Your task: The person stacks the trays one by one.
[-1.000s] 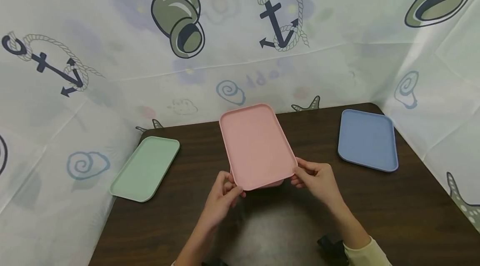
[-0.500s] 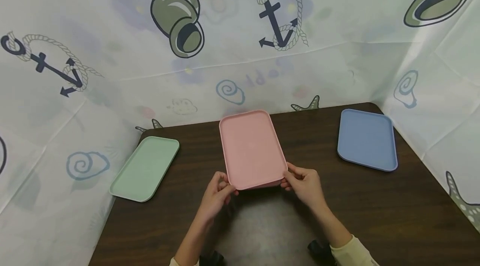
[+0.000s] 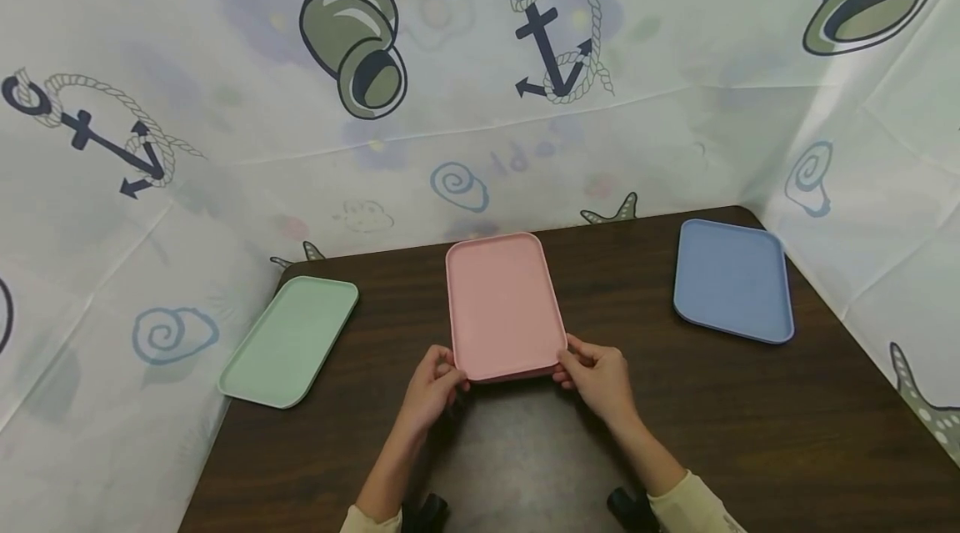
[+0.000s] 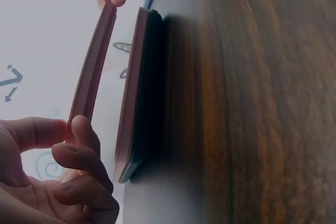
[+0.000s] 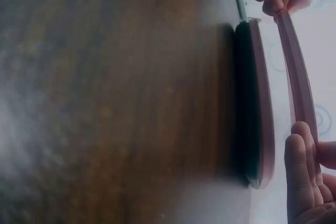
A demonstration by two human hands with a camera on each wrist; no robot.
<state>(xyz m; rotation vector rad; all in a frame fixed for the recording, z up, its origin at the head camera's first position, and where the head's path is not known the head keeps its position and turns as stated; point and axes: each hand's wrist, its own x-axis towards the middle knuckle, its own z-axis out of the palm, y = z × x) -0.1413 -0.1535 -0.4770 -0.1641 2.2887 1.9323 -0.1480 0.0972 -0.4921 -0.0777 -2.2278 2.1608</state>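
A pink rectangular tray (image 3: 506,308) is held raised off the table, its near corners gripped from either side. My left hand (image 3: 433,389) pinches the near left corner between thumb and fingers. At the near right corner, my right hand (image 3: 602,381) does the same. Both wrist views show a second pink tray (image 4: 131,93) below the held tray (image 4: 93,72), with a gap between them. In the head view the upper tray hides nearly all of this lower one. From the right wrist, the lower tray (image 5: 264,108) has a dark underside.
A light green tray (image 3: 292,341) lies on the left of the dark wooden table (image 3: 750,433). On the right lies a blue tray (image 3: 733,281). A printed white cloth (image 3: 465,82) hangs behind the table and along its sides.
The held pink tray has come down slightly and turned straighter, now lined up more closely over the lower one. My right hand has shifted left with it; my left hand moved a little left.
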